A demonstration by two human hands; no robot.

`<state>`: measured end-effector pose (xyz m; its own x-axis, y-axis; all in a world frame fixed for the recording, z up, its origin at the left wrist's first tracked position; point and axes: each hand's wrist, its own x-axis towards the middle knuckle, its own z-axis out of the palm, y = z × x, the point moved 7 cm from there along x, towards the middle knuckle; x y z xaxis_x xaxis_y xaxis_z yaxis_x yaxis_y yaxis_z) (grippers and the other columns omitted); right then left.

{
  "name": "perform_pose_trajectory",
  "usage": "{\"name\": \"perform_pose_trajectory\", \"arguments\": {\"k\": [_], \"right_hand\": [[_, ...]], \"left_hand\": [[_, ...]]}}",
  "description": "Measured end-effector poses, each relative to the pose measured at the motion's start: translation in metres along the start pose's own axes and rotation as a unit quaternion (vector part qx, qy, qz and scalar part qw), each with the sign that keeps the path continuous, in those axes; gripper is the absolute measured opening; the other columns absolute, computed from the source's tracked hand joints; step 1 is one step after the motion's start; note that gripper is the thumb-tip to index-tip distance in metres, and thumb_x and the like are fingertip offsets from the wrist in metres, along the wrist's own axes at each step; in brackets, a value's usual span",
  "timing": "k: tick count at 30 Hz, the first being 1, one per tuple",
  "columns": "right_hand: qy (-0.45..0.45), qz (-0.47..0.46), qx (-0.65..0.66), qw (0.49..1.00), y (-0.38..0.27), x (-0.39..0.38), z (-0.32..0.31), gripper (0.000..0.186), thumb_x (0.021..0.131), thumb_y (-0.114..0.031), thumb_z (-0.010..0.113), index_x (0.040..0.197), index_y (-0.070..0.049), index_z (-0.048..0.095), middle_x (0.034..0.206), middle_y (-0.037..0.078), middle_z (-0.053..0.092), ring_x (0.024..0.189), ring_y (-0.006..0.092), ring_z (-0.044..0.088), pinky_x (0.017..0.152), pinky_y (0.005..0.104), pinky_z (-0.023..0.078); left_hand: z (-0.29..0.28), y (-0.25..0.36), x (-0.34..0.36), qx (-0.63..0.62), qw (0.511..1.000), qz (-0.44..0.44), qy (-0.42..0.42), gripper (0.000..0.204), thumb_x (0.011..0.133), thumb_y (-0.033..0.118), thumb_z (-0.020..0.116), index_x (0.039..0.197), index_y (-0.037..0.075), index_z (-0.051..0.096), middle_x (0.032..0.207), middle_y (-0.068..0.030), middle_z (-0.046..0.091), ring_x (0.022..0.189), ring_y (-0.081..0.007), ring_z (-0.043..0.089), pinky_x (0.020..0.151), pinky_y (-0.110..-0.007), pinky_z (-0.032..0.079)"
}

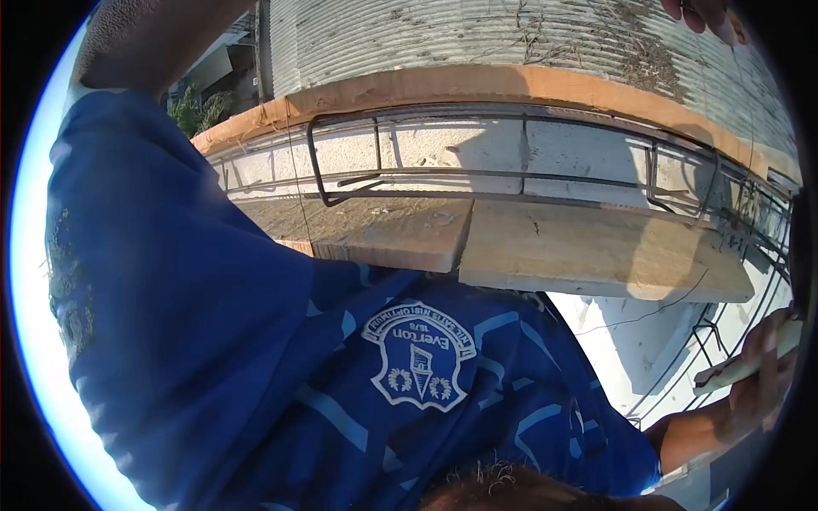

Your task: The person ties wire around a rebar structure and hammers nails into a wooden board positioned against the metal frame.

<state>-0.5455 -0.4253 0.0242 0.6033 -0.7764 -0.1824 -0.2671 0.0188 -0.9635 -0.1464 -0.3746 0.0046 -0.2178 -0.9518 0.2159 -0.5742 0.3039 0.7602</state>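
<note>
My left arm (153, 43) is raised and leaves the view at the top left. At the upper right edge, the fingertips of a hand, which looks like my left hand (703, 13), are drawn together. A thin wire (743, 94) runs down from them; the rest of this hand is cut off. Low on the right, my right hand (750, 402) is closed around a pale, elongated thing (743, 366) whose kind I cannot make out. Below that hand's side lies a cage of steel reinforcing bars (588, 178), running along a trough between boards.
Two wooden planks (588, 247) lie edge to edge before my chest. An orange-brown board (426, 83) borders the trough's far side, before a white block wall (452, 145). Beyond is a corrugated roof (409, 38) with dry twigs. More bars (707, 336) stand at the right.
</note>
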Motion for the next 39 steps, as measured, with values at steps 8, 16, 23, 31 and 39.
{"name": "perform_pose_trajectory", "arguments": {"k": [8,16,23,31,39], "right_hand": [[0.124,0.021,-0.092,0.988,-0.023,0.014,0.029,0.051,0.086,-0.01,0.062,0.13,0.009,0.044,0.085,0.007,0.053,0.058,0.0092,0.048,0.051,0.02,0.037],[0.122,0.012,-0.101,0.987,-0.028,0.031,0.028,0.05,0.086,-0.009,0.063,0.128,0.01,0.046,0.083,0.009,0.055,0.056,0.0108,0.05,0.05,0.0219,0.037],[0.125,0.029,-0.067,0.99,-0.019,0.05,0.038,0.051,0.086,-0.011,0.064,0.129,0.01,0.045,0.079,0.009,0.055,0.056,0.0107,0.051,0.051,0.0224,0.04],[0.071,0.0,-0.037,0.997,-0.021,0.07,0.047,0.059,0.091,-0.018,0.063,0.134,0.012,0.035,0.078,0.008,0.051,0.056,0.0128,0.052,0.05,0.0227,0.044],[0.003,-0.073,-0.066,0.995,-0.02,0.077,0.059,0.061,0.097,-0.019,0.053,0.143,0.01,0.024,0.095,0.012,0.048,0.064,0.0158,0.054,0.056,0.0241,0.047]], "left_hand": [[0.081,-0.031,0.041,-0.036,0.995,-0.02,-0.087,0.016,0.097,0.005,0.057,0.112,0.0,0.063,0.093,-0.0075,0.066,0.086,-0.0145,0.066,0.08,-0.027,0.056],[0.109,-0.052,0.069,-0.108,0.99,-0.059,-0.072,0.017,0.097,0.004,0.058,0.112,-0.001,0.063,0.093,-0.0079,0.067,0.086,-0.0148,0.067,0.081,-0.027,0.057],[0.085,-0.092,0.073,-0.281,0.947,-0.153,-0.016,0.017,0.097,0.004,0.058,0.112,-0.001,0.064,0.093,-0.0082,0.067,0.086,-0.015,0.067,0.081,-0.027,0.058],[0.173,-0.149,0.044,-0.42,0.861,-0.285,0.005,0.017,0.096,0.004,0.059,0.112,-0.001,0.064,0.094,-0.0085,0.067,0.087,-0.0152,0.068,0.081,-0.027,0.058],[0.223,-0.167,0.013,-0.437,0.817,-0.374,-0.04,0.019,0.091,0.008,0.069,0.107,-0.001,0.068,0.093,-0.01,0.069,0.077,-0.016,0.07,0.071,-0.026,0.061]]}}
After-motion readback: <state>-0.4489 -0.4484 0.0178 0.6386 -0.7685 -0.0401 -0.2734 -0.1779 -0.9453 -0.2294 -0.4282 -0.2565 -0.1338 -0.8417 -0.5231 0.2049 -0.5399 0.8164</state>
